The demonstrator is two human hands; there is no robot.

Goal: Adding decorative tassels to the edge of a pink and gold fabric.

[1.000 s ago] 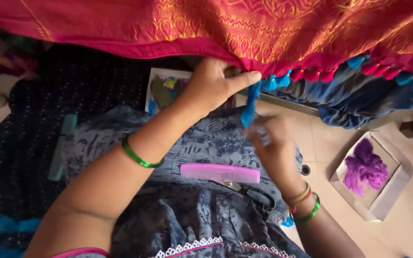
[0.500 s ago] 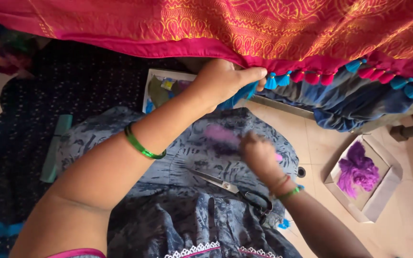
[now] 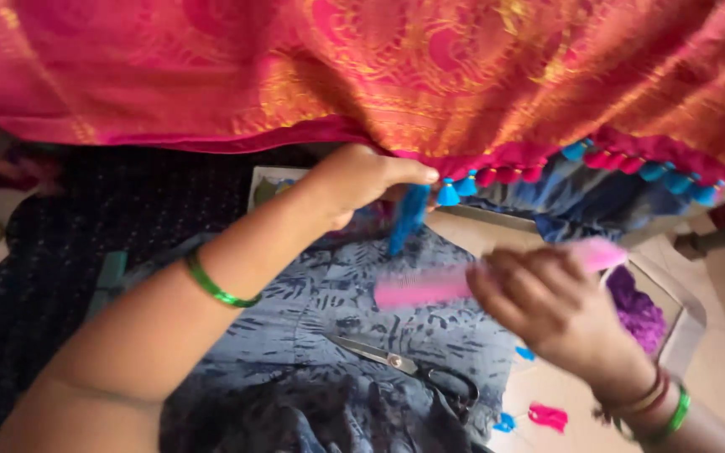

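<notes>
A pink and gold cloth [image 3: 430, 75] hangs across the top of the view, and along its lower edge runs a row of small pink and blue tassels [image 3: 623, 164]. Just under that edge, near the middle of the cloth, the left hand [image 3: 358, 180] is closed in a pinch on the hem, thumb and fingers pressed together, with a loose bunch of blue threads [image 3: 407, 220] hanging down from the spot it grips. Below the cloth and to the right of the threads, the right hand [image 3: 547, 306] is curled around a pink comb [image 3: 455, 281], which lies nearly level and blurred, its far end pointing back toward the blue threads without touching them. Further below the cloth, on the blue printed fabric [image 3: 329, 335] spread over the person's lap, a pair of scissors [image 3: 404, 369] lies flat, blades closed. Beneath the cloth's right end sits a shallow box with a heap of purple thread [image 3: 635, 310] in it. Green bangles [image 3: 216, 285] ring the left wrist; the right wrist carries bangles too.
</notes>
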